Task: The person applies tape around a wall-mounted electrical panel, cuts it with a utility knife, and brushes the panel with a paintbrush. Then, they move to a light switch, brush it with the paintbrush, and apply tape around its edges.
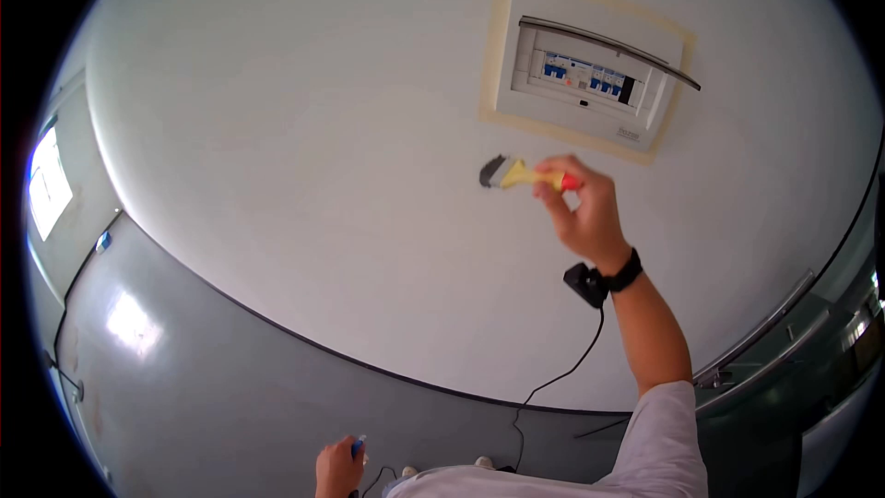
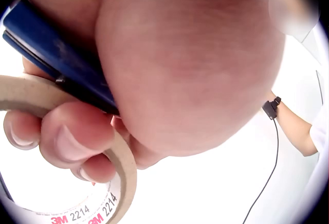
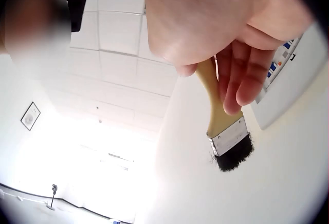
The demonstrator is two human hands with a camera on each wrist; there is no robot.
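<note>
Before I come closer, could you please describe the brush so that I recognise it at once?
On the white wall, find the breaker box framed by pale tape. Below it, the right hand holds the brush. Its black bristles and red-tipped yellow handle set it apart from the white box and wall.

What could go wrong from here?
Stray stroke: the right hand holds the brush below the exposed breakers; going too high might bring bristles against them.
Snag: the cable trailing from the wrist camera might catch as the arm moves.
Drop: the left hand holds both a tape roll and a blue tool; either could slip.
</note>
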